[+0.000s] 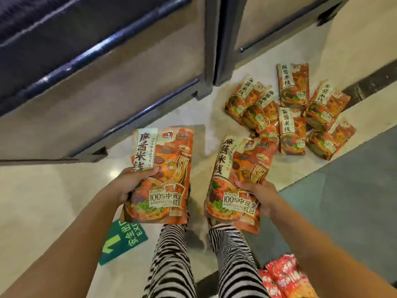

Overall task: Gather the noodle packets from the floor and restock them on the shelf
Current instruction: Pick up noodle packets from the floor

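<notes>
I hold one orange noodle packet in each hand, above my legs. My left hand point(131, 181) grips the left edge of one noodle packet point(165, 168), held upright with its printed face up. My right hand point(257, 194) grips the right edge of a second noodle packet point(234, 181), which tilts slightly right. Several more of the same packets lie in an overlapping pile on the floor point(290, 112) at the upper right. The shelf point(90, 87), with beige boards and dark blue rails, stands bare at the upper left.
A second shelf unit point(268, 22) stands at the top right behind the pile. A green exit sticker point(123, 239) is on the pale tiled floor by my feet. Red packets point(281, 276) lie at the bottom right beside my right leg.
</notes>
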Demonstrator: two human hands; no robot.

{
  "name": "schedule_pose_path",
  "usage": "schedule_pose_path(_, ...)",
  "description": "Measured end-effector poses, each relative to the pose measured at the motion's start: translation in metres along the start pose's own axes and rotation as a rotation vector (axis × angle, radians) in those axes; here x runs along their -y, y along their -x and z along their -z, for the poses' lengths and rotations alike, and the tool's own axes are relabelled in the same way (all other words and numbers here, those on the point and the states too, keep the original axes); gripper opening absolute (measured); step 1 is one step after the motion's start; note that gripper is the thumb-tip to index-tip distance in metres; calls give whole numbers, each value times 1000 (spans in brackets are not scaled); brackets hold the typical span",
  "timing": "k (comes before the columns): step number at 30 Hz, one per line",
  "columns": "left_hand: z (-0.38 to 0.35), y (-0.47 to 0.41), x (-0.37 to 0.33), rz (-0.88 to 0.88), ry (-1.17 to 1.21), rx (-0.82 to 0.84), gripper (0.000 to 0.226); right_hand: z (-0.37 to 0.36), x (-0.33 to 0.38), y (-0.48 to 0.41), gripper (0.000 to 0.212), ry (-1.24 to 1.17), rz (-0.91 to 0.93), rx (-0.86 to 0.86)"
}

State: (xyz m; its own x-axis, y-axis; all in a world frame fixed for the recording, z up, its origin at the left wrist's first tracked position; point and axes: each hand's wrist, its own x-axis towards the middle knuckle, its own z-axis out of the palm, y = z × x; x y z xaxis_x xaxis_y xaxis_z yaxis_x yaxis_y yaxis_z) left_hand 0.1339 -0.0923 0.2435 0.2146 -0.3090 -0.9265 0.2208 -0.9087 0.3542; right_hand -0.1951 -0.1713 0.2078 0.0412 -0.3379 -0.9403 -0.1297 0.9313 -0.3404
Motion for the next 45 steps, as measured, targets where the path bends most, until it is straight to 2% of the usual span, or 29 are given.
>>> schedule_pose_path(5,22,76,75,43,245,-52,49,-33,2,63,43,178,35,102)
schedule_pose_path(8,30,116,128,97,369,-49,46,-56,-5,92,42,293,33,159)
schedule_pose_path(10,37,137,168,127,463,-66,42,-75,-14,108,62,399,11,229)
schedule_pose_path(12,50,158,215,128,561,-104,56,-102,-31,122,72,518,-16,296)
schedule_pose_path(14,59,174,252,116,643,-129,68,-126,-43,136,59,634,-11,324)
schedule_pose_path(19,99,227,372,78,919,-213,103,-223,-123,182,35,896,-10,467)
schedule_pose_path(21,114,250,425,60,1036,-269,105,-265,-169,201,42,987,-38,544)
schedule_pose_path(23,130,274,481,43,1148,-344,109,-305,-222,220,61,1094,-57,614)
schedule_pose_path(25,145,300,539,43,1255,-418,113,-342,-281,239,62,1196,-59,674)
schedule_pose_path(30,167,365,682,68,1482,-563,103,-417,-434,292,61,1403,-79,791)
schedule_pose_path(34,175,402,771,111,1581,-688,49,-461,-537,330,42,1583,-84,869)
schedule_pose_path(35,175,408,792,128,1602,-729,42,-471,-559,338,42,1618,-88,883)
schedule_pose_path(37,176,420,831,157,1648,-805,48,-488,-599,354,44,1685,-86,895)
schedule_pose_path(39,175,428,866,196,1713,-855,58,-505,-633,365,36,1729,-71,905)
schedule_pose_path(42,178,434,909,240,1801,-927,50,-533,-683,377,27,1795,-97,946)
schedule_pose_path(45,191,431,946,252,1866,-970,41,-563,-736,383,35,1884,-107,987)
